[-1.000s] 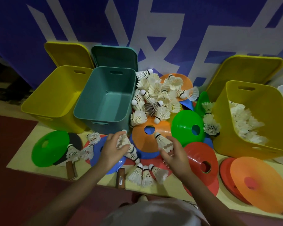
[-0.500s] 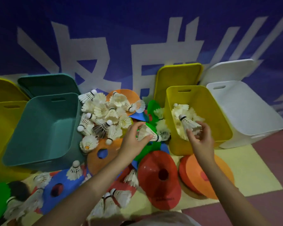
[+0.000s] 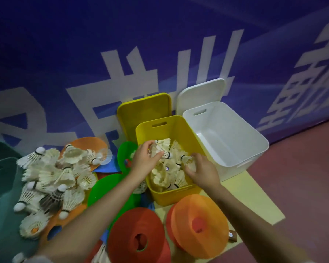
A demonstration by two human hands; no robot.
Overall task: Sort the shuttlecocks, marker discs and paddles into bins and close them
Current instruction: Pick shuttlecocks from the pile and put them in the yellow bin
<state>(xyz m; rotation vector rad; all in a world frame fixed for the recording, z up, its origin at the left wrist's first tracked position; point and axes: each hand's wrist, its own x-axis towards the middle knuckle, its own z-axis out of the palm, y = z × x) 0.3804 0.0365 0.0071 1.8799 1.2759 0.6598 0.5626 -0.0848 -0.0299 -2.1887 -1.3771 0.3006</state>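
Both my hands reach into the yellow bin [image 3: 177, 195], which holds several white shuttlecocks. My left hand [image 3: 145, 160] grips a shuttlecock [image 3: 160, 149] over the bin's left side. A second shuttlecock [image 3: 187, 160] is pinched by my right hand [image 3: 202, 170] over the bin's right side. A heap of loose shuttlecocks [image 3: 51, 177] lies on the mat to the left. Marker discs lie around: green [image 3: 106, 188], red [image 3: 139, 238] and orange [image 3: 199, 223]. No paddle face shows, only a brown handle end [image 3: 232, 236] at the lower right.
An empty white bin [image 3: 235, 154] stands right of the yellow one, its white lid [image 3: 201, 90] and a yellow lid [image 3: 144, 107] leaning on the blue wall. A teal bin [image 3: 0, 186] sits at the far left. Red floor lies to the right.
My view swung right. Both hands carried shuttlecocks from the pile on the mat to the yellow bin and now sit inside it.
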